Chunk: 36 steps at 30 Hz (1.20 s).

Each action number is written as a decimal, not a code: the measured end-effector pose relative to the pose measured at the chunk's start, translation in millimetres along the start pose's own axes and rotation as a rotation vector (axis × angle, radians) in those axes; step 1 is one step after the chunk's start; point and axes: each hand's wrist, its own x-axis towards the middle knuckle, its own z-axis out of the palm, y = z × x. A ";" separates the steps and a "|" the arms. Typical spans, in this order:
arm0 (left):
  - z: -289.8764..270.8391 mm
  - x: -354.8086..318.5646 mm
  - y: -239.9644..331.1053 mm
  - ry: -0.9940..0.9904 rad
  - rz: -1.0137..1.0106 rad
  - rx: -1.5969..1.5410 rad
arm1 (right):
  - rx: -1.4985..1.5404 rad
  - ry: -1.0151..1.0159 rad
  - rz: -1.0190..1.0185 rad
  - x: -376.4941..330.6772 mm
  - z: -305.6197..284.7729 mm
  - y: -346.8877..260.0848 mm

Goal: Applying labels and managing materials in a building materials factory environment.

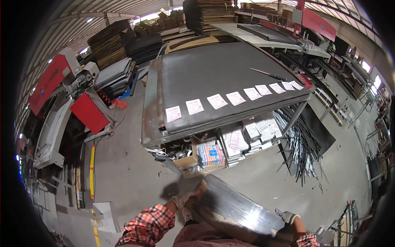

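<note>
Clasping a black panel (242,206) at both ends, left hand (182,199) and right hand (289,216) are probably balancing it before the worktop's near edge (226,119).

A factory workshop, under a ribbed metal roof (92,26) at the upper left. Red-covered machines (49,80) stand at the left and upper right of the frame, tall stacks of brown sheets (209,18) rise along the top, and a metal-framed bench (151,117) occupies the centre, bundled dark strips (302,144) beside it.

Glossy dark rectangular panel (239,209), aslant
</note>
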 end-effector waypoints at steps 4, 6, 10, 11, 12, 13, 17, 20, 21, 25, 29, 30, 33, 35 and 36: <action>-9.1 35.9 76.6 -0.126 0.039 0.344 | 0.064 0.030 0.018 -28.7 48.8 -31.7; -37.8 93.9 76.7 -0.116 0.113 0.427 | 0.094 0.048 0.010 -42.4 63.4 -65.1; -33.8 101.2 101.1 -0.297 0.271 0.607 | 0.169 0.044 -0.001 -66.8 78.9 -115.1; -41.0 124.5 92.4 -0.289 0.209 0.647 | 0.182 0.035 -0.006 -71.0 80.7 -124.9; -37.5 119.6 96.4 -0.302 0.200 0.652 | 0.210 0.027 -0.012 -72.2 79.0 -134.7; -34.8 111.7 99.2 -0.284 0.246 0.719 | 0.247 0.015 -0.019 -73.4 73.7 -143.8; -54.3 84.8 127.9 0.051 0.702 0.664 | 0.852 0.022 -0.306 -12.4 45.4 -171.1; -96.1 94.9 160.6 0.606 0.893 0.510 | 0.928 0.111 -0.582 26.4 -24.1 -263.9; -102.5 95.1 182.4 0.776 1.072 0.704 | 0.988 0.067 -0.665 41.2 -44.5 -297.2; -115.0 111.0 251.2 0.482 0.973 0.687 | 0.806 0.089 -0.882 97.4 -80.1 -396.6; -108.9 108.9 278.1 0.643 0.777 0.962 | 0.696 -0.134 -0.823 49.9 -107.9 -433.4; -144.2 131.0 275.1 0.678 0.875 0.895 | 0.617 -0.137 -0.804 43.0 -108.7 -446.2; -132.2 132.7 302.7 0.592 0.853 0.925 | 0.561 -0.130 -0.726 35.2 -108.7 -456.5; -161.7 148.0 315.1 0.501 0.860 0.884 | 0.441 -0.157 -0.722 48.9 -98.2 -467.5; -148.6 144.9 316.2 0.477 0.860 0.882 | 0.450 -0.146 -0.703 49.6 -97.0 -465.1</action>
